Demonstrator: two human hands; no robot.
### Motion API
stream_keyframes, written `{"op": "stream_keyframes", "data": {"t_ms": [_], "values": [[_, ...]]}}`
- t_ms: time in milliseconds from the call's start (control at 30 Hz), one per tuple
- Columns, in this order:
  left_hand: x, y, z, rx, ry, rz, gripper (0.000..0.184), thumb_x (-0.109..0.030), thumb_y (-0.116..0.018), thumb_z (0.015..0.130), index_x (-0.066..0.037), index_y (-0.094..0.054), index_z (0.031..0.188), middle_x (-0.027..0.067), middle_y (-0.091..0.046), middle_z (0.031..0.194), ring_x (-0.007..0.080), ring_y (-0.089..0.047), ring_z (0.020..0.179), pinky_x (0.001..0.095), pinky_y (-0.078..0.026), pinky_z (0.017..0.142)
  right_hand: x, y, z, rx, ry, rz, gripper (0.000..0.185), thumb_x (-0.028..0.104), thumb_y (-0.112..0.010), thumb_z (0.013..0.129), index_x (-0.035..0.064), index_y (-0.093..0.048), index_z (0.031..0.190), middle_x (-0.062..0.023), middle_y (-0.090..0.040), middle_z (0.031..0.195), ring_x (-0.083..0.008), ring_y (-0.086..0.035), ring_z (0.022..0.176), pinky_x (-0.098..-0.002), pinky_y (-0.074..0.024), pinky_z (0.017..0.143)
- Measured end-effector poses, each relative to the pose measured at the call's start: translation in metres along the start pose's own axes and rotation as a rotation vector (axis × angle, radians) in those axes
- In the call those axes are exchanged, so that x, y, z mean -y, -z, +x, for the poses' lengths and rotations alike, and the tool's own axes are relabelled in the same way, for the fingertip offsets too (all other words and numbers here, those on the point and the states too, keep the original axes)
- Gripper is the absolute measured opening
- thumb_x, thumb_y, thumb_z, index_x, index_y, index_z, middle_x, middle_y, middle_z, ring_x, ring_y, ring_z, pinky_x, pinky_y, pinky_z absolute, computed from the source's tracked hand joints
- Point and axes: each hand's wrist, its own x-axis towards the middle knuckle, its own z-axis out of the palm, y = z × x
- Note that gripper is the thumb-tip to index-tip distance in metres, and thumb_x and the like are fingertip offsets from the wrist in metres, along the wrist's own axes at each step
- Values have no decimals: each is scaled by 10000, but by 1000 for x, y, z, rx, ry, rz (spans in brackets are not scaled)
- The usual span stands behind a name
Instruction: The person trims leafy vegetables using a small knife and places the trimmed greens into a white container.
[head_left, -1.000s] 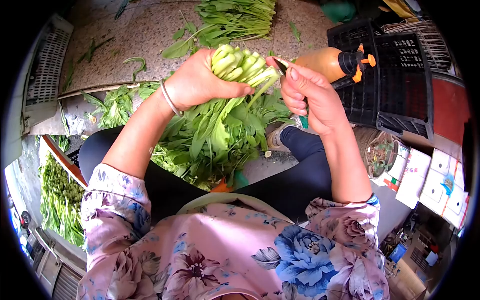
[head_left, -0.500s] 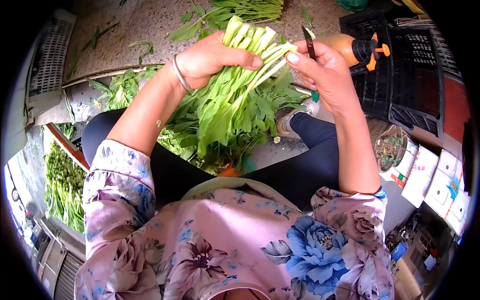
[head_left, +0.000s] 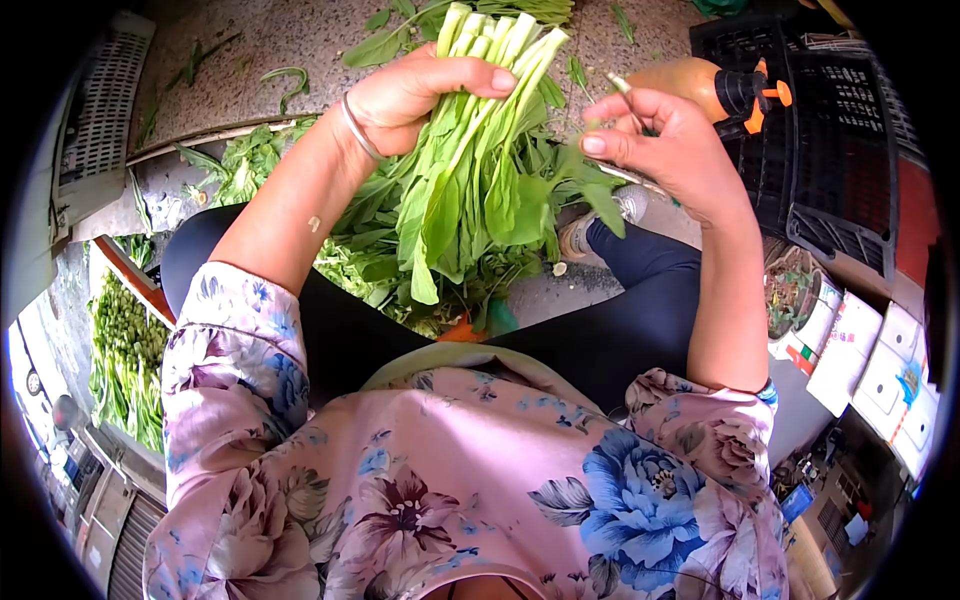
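Note:
My left hand [head_left: 415, 100] is closed round a bunch of leafy greens [head_left: 490, 150], its pale stem ends up and its leaves hanging down over my lap. To the right, apart from the bunch, my right hand [head_left: 665, 145] is closed on a small knife [head_left: 628, 98], seen nearly edge-on, with a pale stem piece at its tip. A loose green leaf [head_left: 597, 190], partly blurred, hangs just below my right thumb and fingers. More leafy greens [head_left: 370, 255] lie heaped below the bunch, between my legs.
Cut greens [head_left: 530, 8] lie on the stone surface [head_left: 330, 50] ahead. An orange spray bottle [head_left: 690, 85] stands beside black crates [head_left: 835, 150] at right. White boxes [head_left: 850, 345] are farther right. Stacked greens [head_left: 125, 360] fill a container at left.
My right hand has moved right, away from the bunch, with the knife and a leaf now hanging by its fingers. The bunch in my left hand has shifted slightly up and left.

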Motion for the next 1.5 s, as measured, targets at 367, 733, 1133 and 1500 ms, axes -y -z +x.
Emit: {"op": "stream_keyframes", "data": {"t_ms": [367, 733, 1133, 1500], "values": [[6, -19, 9, 4, -37, 138, 256, -97, -686, 731, -46, -591, 963, 19, -614, 818, 105, -594, 679, 244, -505, 617, 4, -28, 16, -185, 106, 528, 295, 279, -699, 745, 28, -582, 848, 8, -564, 716, -23, -468, 559, -150, -329, 452], [8, -11, 12, 26, -48, 170, 281, -111, -690, 738, -22, -587, 984, 51, -616, 854, 118, -578, 719, 240, -485, 652, -5, -19, 16, -103, 31, 521, 213, 178, -639, 783, 18, -582, 913, 7, -588, 759, -22, -498, 600, -144, -304, 432], [19, -13, 15, -100, -59, 323, 315, -44, -741, 654, -25, -617, 943, 38, -636, 840, 115, -582, 738, 256, -479, 682, -5, -36, 16, -184, 56, 456, 230, 96, -655, 767, -45, -575, 930, -31, -591, 768, -68, -522, 620, -180, -408, 540], [5, -11, 3, -118, 102, 495, 299, -34, -760, 610, 2, -631, 878, 52, -646, 802, 117, -581, 704, 244, -468, 695, -20, -40, 15, -302, 85, -140, 162, 68, -608, 710, 1, -642, 853, -40, -610, 667, -64, -536, 618, -218, -448, 612]]}}
